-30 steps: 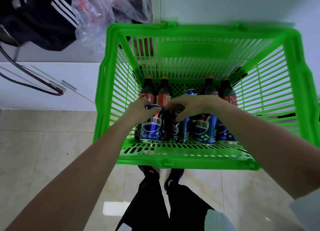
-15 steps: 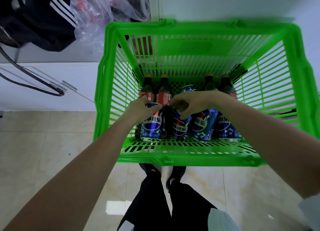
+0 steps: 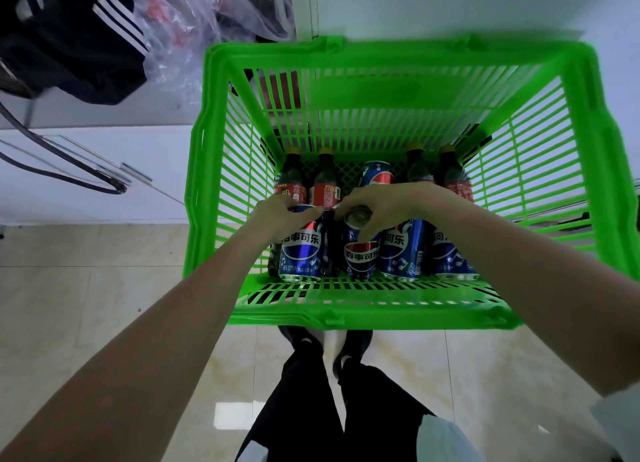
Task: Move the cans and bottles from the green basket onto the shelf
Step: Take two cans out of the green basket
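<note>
Head view shows my left hand clamped over the top of the leftmost blue can, my right hand gripping the rim of the next can. Both cans stand upright in the green basket, directly beneath each hand, so I judge a straight vertical lift clears them. No shelf shows.

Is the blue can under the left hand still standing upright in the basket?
Upright: the blue can stands on its base inside the green basket, label facing the camera, left hand gripping its top.
</note>
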